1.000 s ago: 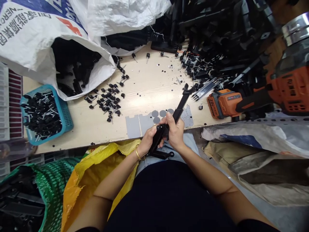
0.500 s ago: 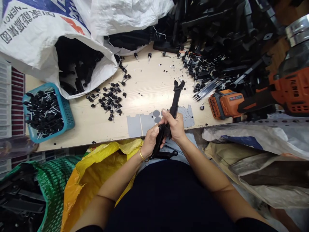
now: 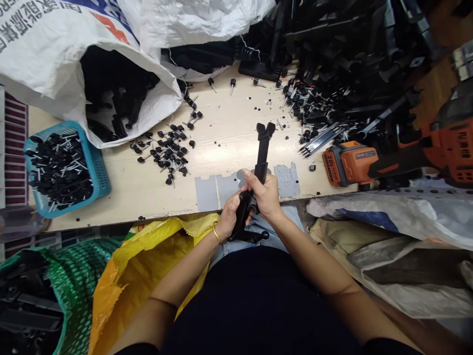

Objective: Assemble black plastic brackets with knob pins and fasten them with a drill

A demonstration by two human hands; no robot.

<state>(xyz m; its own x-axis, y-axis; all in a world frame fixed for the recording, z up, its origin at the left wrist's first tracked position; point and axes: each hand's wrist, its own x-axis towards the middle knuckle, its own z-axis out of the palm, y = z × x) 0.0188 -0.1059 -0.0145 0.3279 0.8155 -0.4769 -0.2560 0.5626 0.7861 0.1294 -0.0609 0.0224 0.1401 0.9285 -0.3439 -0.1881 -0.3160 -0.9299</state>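
Both hands grip one long black plastic arm (image 3: 262,148) at the table's near edge. My left hand (image 3: 229,215) wraps round its lower, thicker end, close to my lap. My right hand (image 3: 261,195) closes round the shaft just above that. The arm's forked tip points away from me over the pale wooden tabletop (image 3: 221,138). A short black crosspiece sticks out below my hands.
A blue basket (image 3: 98,170) of black-headed screws sits at left, with loose screws (image 3: 166,150) scattered mid-table. An orange cordless drill (image 3: 369,160) lies at right. White sack (image 3: 74,54) of black parts behind, pile of black parts (image 3: 343,54) far right, yellow bag (image 3: 148,261) below.
The black arm has swung from leaning right to nearly straight away from me. Both hands keep their grip.
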